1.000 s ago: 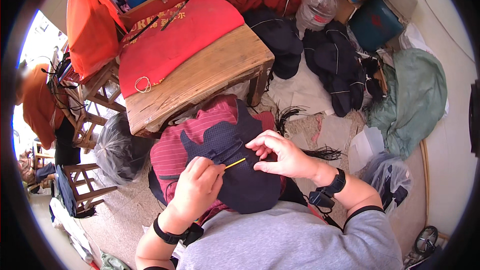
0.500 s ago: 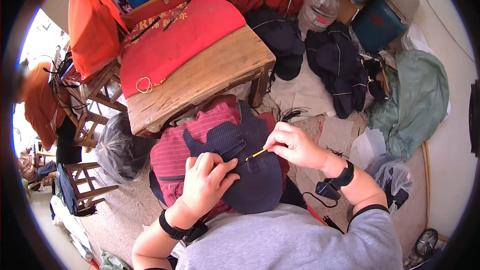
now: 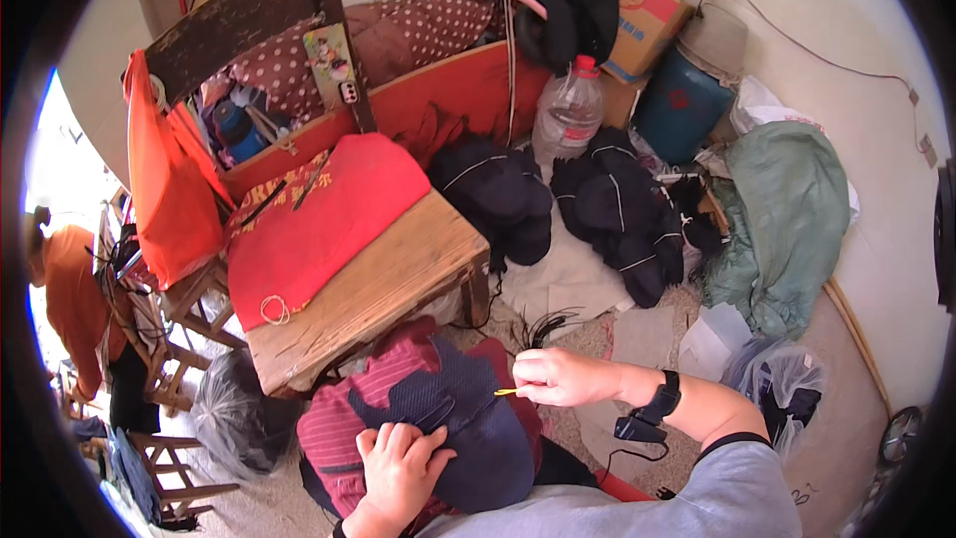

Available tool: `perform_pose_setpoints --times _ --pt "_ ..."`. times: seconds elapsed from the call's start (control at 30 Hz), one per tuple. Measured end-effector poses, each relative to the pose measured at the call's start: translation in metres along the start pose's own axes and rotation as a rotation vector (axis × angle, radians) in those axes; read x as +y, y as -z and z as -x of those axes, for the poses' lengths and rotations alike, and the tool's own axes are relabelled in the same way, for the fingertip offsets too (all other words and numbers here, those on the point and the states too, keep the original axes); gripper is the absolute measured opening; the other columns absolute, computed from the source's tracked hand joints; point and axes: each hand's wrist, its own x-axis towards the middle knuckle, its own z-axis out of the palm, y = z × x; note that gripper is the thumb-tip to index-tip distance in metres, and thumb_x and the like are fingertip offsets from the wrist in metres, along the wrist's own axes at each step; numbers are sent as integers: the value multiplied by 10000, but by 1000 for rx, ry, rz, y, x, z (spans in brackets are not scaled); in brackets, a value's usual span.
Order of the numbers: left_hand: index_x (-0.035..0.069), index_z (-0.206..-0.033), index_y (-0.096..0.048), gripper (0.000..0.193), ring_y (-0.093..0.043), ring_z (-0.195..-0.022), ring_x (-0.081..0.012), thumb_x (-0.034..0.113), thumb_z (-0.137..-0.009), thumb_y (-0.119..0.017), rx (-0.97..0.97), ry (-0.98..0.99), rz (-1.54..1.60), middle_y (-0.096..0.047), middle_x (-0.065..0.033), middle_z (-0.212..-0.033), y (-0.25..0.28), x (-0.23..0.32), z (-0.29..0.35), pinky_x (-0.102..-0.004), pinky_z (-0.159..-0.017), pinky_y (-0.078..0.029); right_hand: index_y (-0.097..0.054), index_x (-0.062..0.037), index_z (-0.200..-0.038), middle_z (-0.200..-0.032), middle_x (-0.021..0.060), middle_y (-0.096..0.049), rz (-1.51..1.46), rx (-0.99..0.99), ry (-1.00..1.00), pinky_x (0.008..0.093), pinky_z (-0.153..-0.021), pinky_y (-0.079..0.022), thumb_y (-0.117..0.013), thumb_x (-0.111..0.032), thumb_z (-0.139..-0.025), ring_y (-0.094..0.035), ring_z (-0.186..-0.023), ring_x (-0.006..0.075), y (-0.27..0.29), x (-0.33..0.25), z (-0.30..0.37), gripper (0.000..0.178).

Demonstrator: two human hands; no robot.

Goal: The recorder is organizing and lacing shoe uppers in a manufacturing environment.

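Observation:
A navy textured fabric cap [image 3: 490,448] with a wide brim lies over maroon striped cloth [image 3: 334,420] on my lap. My left hand [image 3: 404,466] grips the cap's left side, with its thumb on the fabric and its fingers bent over it. Above the cap's right edge, my right hand [image 3: 563,377] is closed in a pinch on a thin yellow tool [image 3: 505,393]. Only a short end of the tool shows, pointing left over the cap; my fingers hide the rest.
Ahead stands a wooden table [image 3: 383,284] with a red cloth [image 3: 334,224]. Dark caps [image 3: 493,194] are heaped beyond it, near a clear plastic bottle [image 3: 570,115]. Green fabric [image 3: 782,209] lies at right, a black plastic bag [image 3: 239,403] at left. Another person [image 3: 75,284] is at far left.
My right hand has drawn the yellow tool away from the cap's surface, and less of the tool shows. My left hand stays on the cap. The view has tilted up, showing more of the room.

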Motion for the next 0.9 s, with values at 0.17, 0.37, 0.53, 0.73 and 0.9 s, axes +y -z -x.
perform_pose_setpoints --times 0.17,0.37,0.53,0.73,0.9 --pt "180 -985 -729 332 -538 -835 -179 288 -685 -819 -36 21 28 -525 12 -833 3 2 -8 -401 -871 -344 -606 -39 -1004 -795 37 -575 -195 61 -214 284 -596 -459 -610 -125 -936 -563 -678 92 -1 -23 -7 110" --pt "106 -1074 -680 347 -543 -864 -234 197 -751 -769 17 -42 58 -555 -46 -867 3 5 -8 -409 -848 -373 -591 -31 -1283 -925 -8 -589 -1027 -95 -338 248 -791 -521 -560 -104 -1000 -596 -831 75 -13 -26 -19 294" --pt "111 -1082 -677 350 -544 -882 -233 200 -756 -769 -5 -43 103 -553 -44 -876 2 -1 -8 -413 -864 -371 -554 -7 -1309 -994 10 -569 -1191 -28 -165 282 -892 -499 -586 -49 -975 -586 -970 101 -28 -23 -20 338" --pt "153 -1091 -690 370 -532 -920 -236 238 -744 -784 31 -56 -4 -550 -35 -916 5 2 -8 -423 -884 -361 -689 -90 -1042 -1087 60 -567 -266 257 63 333 -925 -463 -668 -1 -872 -579 -1046 214 -28 -26 -31 194" --pt "181 -1082 -702 375 -528 -932 -239 267 -730 -798 43 -7 -8 -549 -32 -947 8 7 -5 -433 -897 -354 -654 -87 -1116 -1016 28 -584 -590 264 233 279 -819 -460 -600 -84 -962 -553 -894 144 -35 -39 -42 163"
